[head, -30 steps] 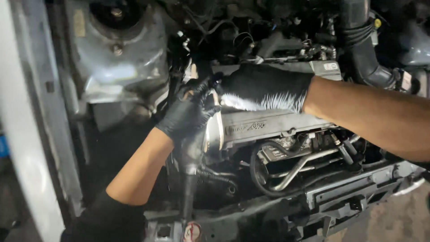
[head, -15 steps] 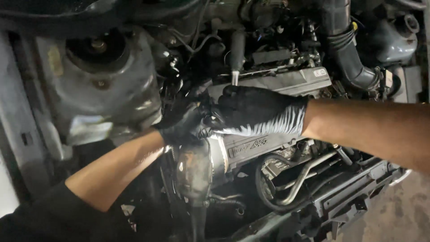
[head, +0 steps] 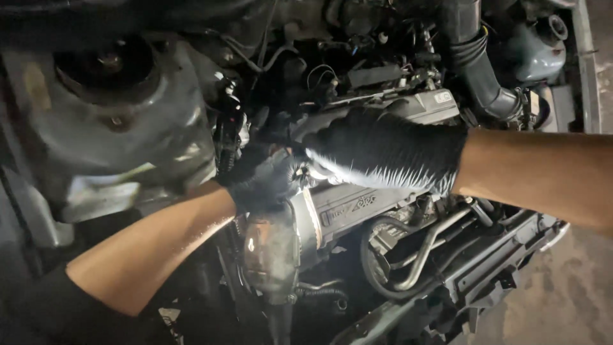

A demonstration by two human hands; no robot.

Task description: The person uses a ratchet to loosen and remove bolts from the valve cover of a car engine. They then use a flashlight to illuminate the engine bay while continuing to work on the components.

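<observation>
Two black-gloved hands meet over one engine: the left hand (head: 265, 182) has its fingers curled on the top of one rusty metal canister (head: 271, 255) at the engine's front, while the right hand (head: 386, 153) lies across the grey engine cover (head: 364, 204), fingers together. One black ribbed hose (head: 476, 64) runs at the upper right. Since half a second ago, both hands have stayed in the same place; only the view has shifted slightly.

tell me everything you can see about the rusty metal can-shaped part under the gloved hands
The rusty part is a rounded metal canister, brown and grey with glare on its skin. It stands roughly upright low in the engine bay, narrowing at the bottom into a pipe. A bright flange joins its top to the engine beside it. The left hand rests on its top; the right hand is just above.
</observation>
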